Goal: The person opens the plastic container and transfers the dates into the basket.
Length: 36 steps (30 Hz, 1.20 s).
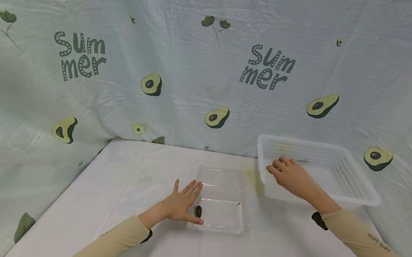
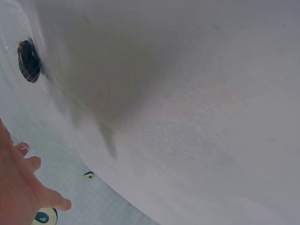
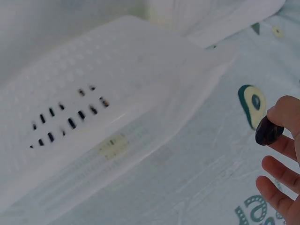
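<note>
A clear plastic clamshell box lies with its lid folded back on the table. Inside, by its left wall, sits a dark, shiny oval piece with faint stripes and a brownish tip in the left wrist view. My left hand is at the box's left side, fingers spread and thumb near the front corner. My right hand hovers over the left part of a white basket. Between its thumb and index finger it pinches another dark oval piece; the other fingers are loosely extended.
The perforated basket stands at the back right, close to the curtain printed with avocados. Dark spots show at the basket's slots; I cannot tell what they are. A white cloth covers the table. A small dark speck lies in the box.
</note>
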{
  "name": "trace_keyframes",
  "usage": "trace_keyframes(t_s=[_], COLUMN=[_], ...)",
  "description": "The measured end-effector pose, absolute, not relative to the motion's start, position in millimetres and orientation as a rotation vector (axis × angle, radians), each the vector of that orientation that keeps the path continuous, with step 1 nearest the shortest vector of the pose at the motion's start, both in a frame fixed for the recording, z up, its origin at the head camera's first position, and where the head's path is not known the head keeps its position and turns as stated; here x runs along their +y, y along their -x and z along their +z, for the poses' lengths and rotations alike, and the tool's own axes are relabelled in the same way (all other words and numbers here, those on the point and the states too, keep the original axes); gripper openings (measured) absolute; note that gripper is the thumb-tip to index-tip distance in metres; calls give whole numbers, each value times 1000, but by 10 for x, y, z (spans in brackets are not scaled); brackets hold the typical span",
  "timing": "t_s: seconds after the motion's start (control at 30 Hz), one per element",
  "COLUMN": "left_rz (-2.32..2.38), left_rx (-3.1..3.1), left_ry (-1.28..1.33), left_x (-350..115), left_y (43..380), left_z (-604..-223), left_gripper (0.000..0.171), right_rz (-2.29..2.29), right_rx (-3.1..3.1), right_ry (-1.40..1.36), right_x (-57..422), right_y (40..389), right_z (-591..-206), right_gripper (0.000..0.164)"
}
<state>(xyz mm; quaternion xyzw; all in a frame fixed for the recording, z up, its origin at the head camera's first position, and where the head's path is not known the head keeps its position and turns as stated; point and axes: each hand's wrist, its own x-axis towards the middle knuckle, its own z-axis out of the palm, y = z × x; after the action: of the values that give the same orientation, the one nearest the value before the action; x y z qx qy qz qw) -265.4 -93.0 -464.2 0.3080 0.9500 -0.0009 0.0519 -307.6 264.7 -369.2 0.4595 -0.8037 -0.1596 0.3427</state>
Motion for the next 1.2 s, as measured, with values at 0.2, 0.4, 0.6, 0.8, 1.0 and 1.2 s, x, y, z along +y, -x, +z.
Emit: trace_keyframes(t_s=[0.2, 0.4, 0.6, 0.8, 1.0, 1.2], left_rz=[4, -10, -16, -7, 19, 25], left_rx=[2888, 2890, 2888, 2885, 2880, 2896], left_ry=[-943, -962, -964, -976, -970, -961], left_x=[-916, -901, -885, -882, -898, -944], left_y=[2662, 2681, 2693, 2700, 2687, 2687], left_z=[-4653, -4671, -4673, -4658, -4633, -4659], left_gripper=[107, 106, 106, 107, 107, 107], right_rz=[-440, -430, -428, -460, -519, -523], right_rx=[-2158, -2195, -2254, -2329, -2439, -2501], right_ry=[-1096, -1000, -954, -897, -803, -725], right_x=[2960, 3196, 3349, 3478, 3545, 3565], right_y=[3264, 3430, 3538, 3631, 3758, 3896], right_z=[-3652, -3600, -3569, -3592, -3623, -3653], right_gripper=[40, 39, 32, 29, 28, 25])
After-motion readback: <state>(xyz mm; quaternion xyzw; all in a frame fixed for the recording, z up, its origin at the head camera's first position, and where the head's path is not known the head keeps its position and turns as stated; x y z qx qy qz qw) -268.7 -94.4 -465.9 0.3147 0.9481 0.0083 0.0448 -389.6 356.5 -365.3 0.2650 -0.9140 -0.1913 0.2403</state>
